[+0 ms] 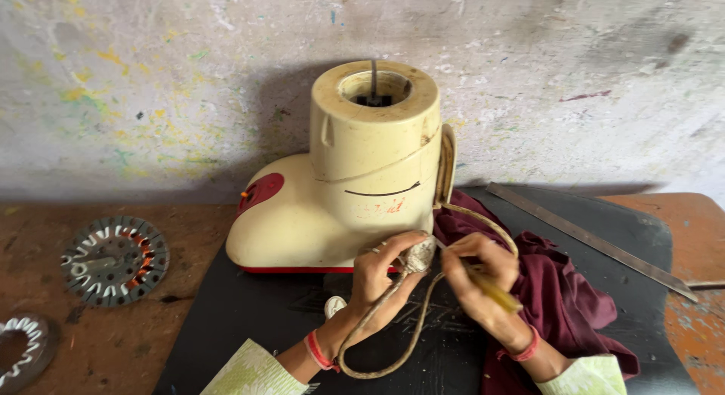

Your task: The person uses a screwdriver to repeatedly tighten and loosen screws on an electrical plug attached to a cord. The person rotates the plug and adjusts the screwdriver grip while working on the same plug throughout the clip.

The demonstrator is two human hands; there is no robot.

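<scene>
A cream mixer-grinder base (355, 191) with a red panel lies on a black mat (249, 319) against the wall. My left hand (377, 278) is shut on a dirty white plug (420, 254) at the end of the grimy power cord (393, 342), which loops toward me. My right hand (479, 270) is shut on a screwdriver with a yellow handle (495, 293); its tip touches the plug. Both wrists carry red thread bands.
A maroon cloth (559, 289) lies under my right forearm. A long metal ruler (589, 240) rests diagonally at the right. Two round motor stators (115, 260) (23, 350) sit on the brown table at left. The paint-flecked wall stands right behind.
</scene>
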